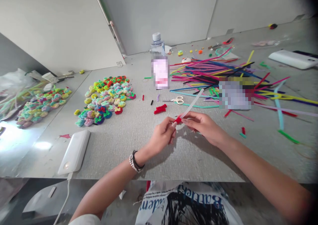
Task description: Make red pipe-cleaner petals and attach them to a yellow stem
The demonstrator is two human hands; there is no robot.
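Note:
Between the fingertips of both hands is a small red fuzzy piece (178, 120), held just above the table. My left hand (164, 132) pinches it from the left. My right hand (201, 125) pinches at its right side, where a pale whitish strip (192, 103) slants up and away from the red piece. Whether the strip is joined to it cannot be made out. Behind my hands lie several short red pieces (160, 109) and scissors (177, 100) with white handles. A small black piece (152, 102) and a small red piece (143, 97) lie farther left.
Colourful fuzzy flower shapes (109, 99) are heaped at the left, with another heap (44, 107) beyond. A white power bank (75, 151) with a cable lies near the front edge. Coloured fuzzy stems (198, 71) spread across the right. A bottle (157, 46) stands at the back.

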